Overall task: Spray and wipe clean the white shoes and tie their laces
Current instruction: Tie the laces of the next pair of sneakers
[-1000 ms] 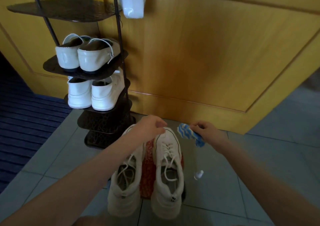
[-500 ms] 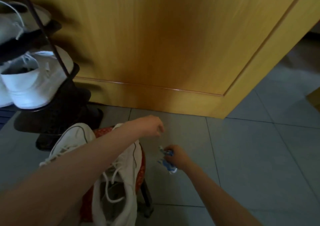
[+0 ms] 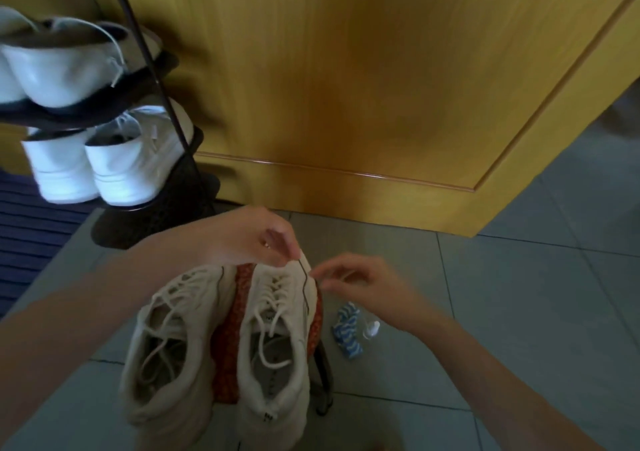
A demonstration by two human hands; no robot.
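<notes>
Two off-white sneakers with loose laces sit side by side on a small red-patterned stool (image 3: 242,298): the left sneaker (image 3: 173,353) and the right sneaker (image 3: 277,357). My left hand (image 3: 249,239) grips the toe of the right sneaker. My right hand (image 3: 360,284) hovers at that toe's right side with fingers spread, holding nothing. A blue-and-white cloth (image 3: 346,333) lies on the floor tiles to the right of the stool, with a small clear spray bottle (image 3: 371,329) lying beside it.
A black shoe rack (image 3: 166,187) stands at the left, with white shoes (image 3: 114,166) on its shelves. A yellow wooden door (image 3: 363,87) fills the back. A dark blue mat (image 3: 27,236) lies at the far left. Grey tiles spread to the right.
My right hand has let go of the blue-and-white cloth onto the floor and risen to the right sneaker's toe. The view has swung back over the shoes.
</notes>
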